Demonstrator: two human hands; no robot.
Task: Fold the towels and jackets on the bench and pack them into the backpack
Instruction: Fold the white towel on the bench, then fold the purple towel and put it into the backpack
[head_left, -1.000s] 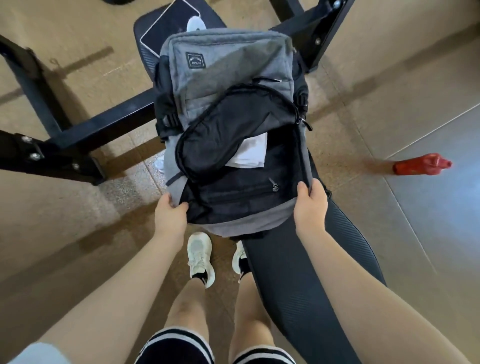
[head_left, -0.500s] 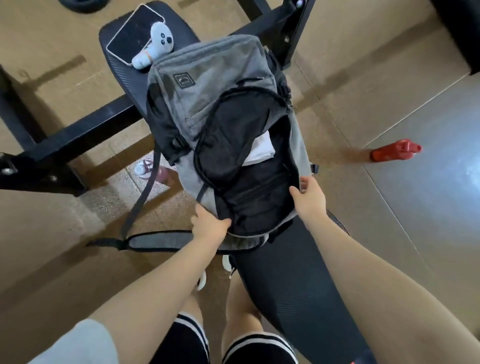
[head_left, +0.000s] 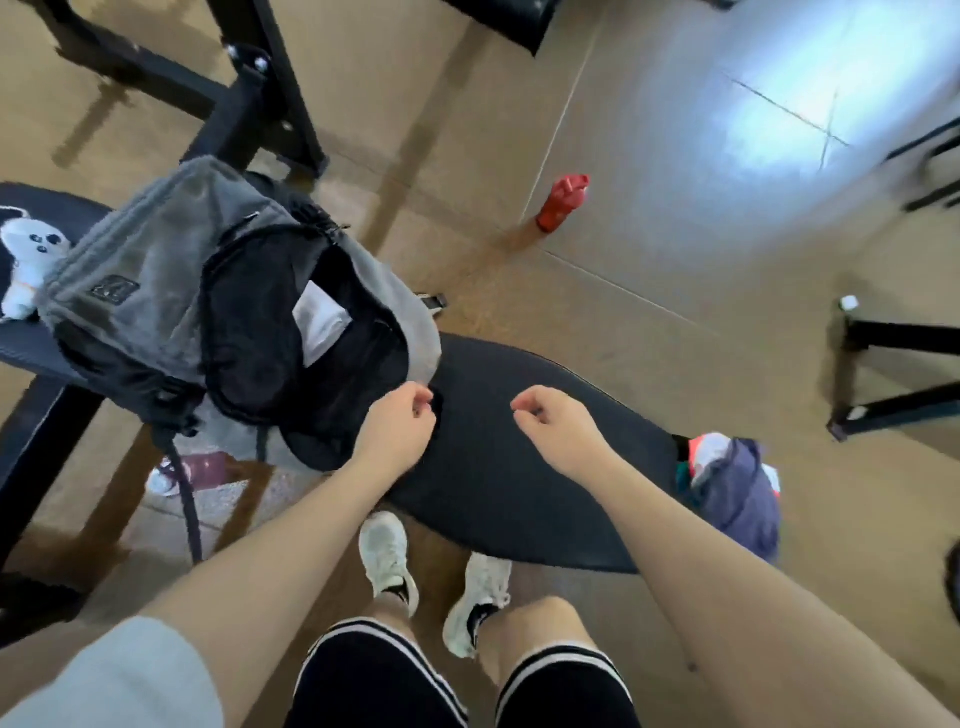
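Observation:
The grey backpack (head_left: 156, 260) lies on the left part of the black bench (head_left: 519, 483), its main compartment unzipped and gaping. A folded white towel (head_left: 319, 322) shows inside it. My left hand (head_left: 397, 431) hovers just beside the backpack's near rim, fingers loosely curled, holding nothing. My right hand (head_left: 553, 426) hangs over the bare bench pad, also loosely curled and holding nothing. A dark blue jacket (head_left: 735, 493) with red and white parts lies bunched at the bench's right end, to the right of my right hand.
A white plush toy (head_left: 26, 260) sits on the bench behind the backpack. A red bottle (head_left: 561, 202) stands on the floor beyond the bench. Black metal frames (head_left: 249, 109) stand at upper left and right (head_left: 893, 374). A backpack strap (head_left: 182, 499) dangles to the floor.
Both hands have let go of the backpack's lower edge and pulled back over the bench. My view has swung right, bringing the blue jacket into sight.

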